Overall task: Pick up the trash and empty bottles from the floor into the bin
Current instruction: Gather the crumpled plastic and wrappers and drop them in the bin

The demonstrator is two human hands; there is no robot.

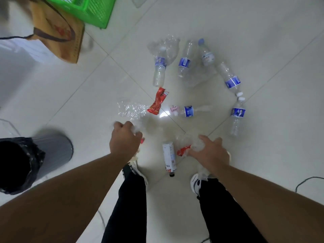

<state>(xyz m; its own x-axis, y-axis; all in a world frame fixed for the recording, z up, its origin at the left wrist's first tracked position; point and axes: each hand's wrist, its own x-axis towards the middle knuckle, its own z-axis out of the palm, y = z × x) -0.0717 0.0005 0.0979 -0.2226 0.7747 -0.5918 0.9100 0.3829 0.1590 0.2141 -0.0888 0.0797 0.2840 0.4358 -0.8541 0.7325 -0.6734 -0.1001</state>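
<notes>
Several empty clear water bottles with blue labels [184,64] lie scattered on the white tile floor ahead of me. A red wrapper [157,103] lies beside a piece of clear crumpled plastic [130,109]. A white-labelled bottle [169,156] lies between my feet. My left hand [125,140] is closed around crumpled clear plastic with a bit of red showing. My right hand [209,151] grips crumpled clear plastic with a red wrapper at its left edge. The grey bin [52,151], lined with a black bag, stands at the left.
A green plastic basket [93,9] and a brown paper bag [59,35] sit at the top left. A black cable [308,181] lies on the floor at the right. My legs and white shoes are below my hands.
</notes>
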